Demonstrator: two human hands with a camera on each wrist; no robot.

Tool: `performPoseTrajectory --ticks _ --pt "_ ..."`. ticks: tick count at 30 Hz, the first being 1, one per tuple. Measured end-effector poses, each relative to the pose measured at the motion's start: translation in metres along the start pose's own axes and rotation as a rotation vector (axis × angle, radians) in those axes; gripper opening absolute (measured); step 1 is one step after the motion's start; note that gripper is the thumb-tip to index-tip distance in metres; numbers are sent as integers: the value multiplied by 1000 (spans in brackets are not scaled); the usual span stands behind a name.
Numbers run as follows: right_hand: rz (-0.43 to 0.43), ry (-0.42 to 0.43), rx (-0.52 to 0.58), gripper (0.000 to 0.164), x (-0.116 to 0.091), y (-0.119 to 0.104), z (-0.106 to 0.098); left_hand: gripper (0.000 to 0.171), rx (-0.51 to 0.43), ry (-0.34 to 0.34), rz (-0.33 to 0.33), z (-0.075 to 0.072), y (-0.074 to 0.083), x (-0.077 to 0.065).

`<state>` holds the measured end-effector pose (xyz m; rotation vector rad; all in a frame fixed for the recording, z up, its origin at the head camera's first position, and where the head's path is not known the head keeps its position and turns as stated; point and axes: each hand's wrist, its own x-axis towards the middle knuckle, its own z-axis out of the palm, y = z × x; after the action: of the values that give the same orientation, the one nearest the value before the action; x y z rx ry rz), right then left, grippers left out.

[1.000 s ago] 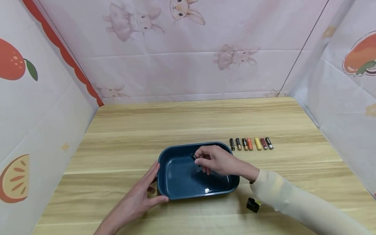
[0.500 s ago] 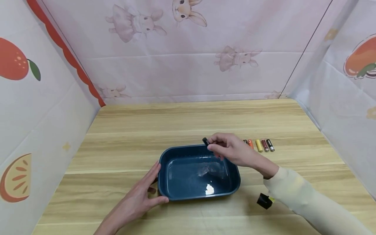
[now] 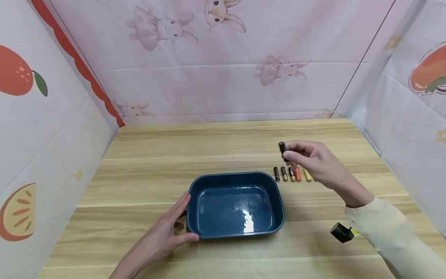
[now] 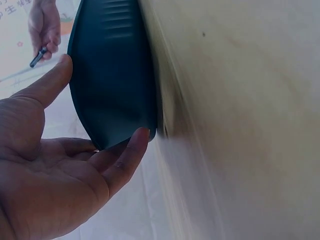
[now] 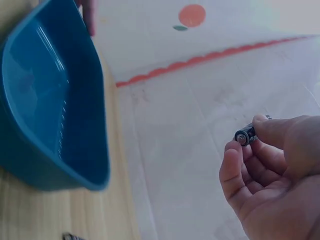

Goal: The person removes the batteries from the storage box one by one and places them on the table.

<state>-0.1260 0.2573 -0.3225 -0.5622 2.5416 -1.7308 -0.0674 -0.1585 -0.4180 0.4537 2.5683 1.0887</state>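
Note:
A small black battery [image 3: 282,151] is pinched between the thumb and fingers of my right hand [image 3: 315,161], raised above the table beyond the basin. Its metal end shows in the right wrist view, where the battery [image 5: 244,136] points toward the camera. My left hand [image 3: 162,234] rests against the left end of a dark blue rectangular basin [image 3: 223,209]. Its fingers are spread, thumb at the near corner and fingertips toward the far one. Below the right hand lies a row of batteries, among them an orange battery [image 3: 297,174] and a yellow battery [image 3: 307,175]; the hand hides the row's right end.
The wooden table [image 3: 146,155] bears the basin and the battery row just off the basin's far right corner. Printed cloth walls [image 3: 216,89] enclose the back and sides. A black block [image 3: 342,232] on a yellow strap is at the right wrist.
My right hand has lifted the black battery from inside the basin and carried it up and rightward, over the far side of the battery row. The left hand stays at the basin.

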Motion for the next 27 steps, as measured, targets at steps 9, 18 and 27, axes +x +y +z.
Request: performPoseTrajectory --ticks 9,18,27 --pt "-10 130 -55 13 -15 9 -34 105 -7 -7 -11 -3 0 -1" --pt "27 238 -14 15 -27 24 -61 106 -8 -14 -10 -3 -1 0" --pt "38 281 272 13 -34 49 -77 105 -11 -18 9 -4 -1 -1"
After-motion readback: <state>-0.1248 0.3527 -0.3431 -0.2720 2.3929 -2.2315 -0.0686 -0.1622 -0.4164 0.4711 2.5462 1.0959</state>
